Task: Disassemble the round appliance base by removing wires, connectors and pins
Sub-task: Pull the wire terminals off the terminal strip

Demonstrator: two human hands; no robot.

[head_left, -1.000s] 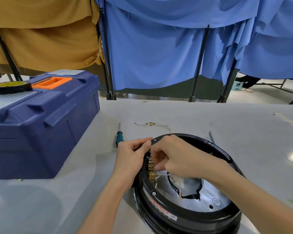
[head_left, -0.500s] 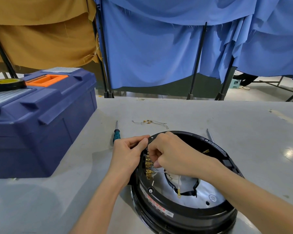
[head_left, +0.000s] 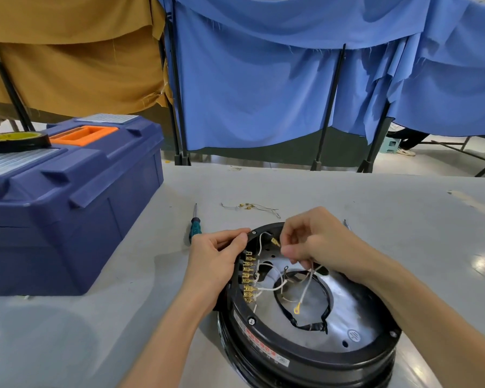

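My left hand [head_left: 213, 264] clamps the round base [head_left: 305, 326] at its nine o'clock rim on the tabletop [head_left: 375, 208]. My right grip [head_left: 308, 245] pinches white wires [head_left: 308, 278] near twelve. Wire removal underway; next, tug each brass connector [head_left: 248, 278] free.

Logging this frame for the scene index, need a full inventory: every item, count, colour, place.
appliance base: 1, black with silver plate, on table near the person
brass connectors: one row, gold, inside base's left rim
wires: several, white, inside base
loose wires: small pile, white and gold, on table beyond base
screwdriver: 1, teal handle, on table left of base
toolbox: 1, dark blue, orange handle, table's left side
tape roll: 1, black and yellow, on toolbox
table: 1, grey
curtains: blue, one tan, behind table
left hand: grip on base rim
right hand: grip pinching white wires
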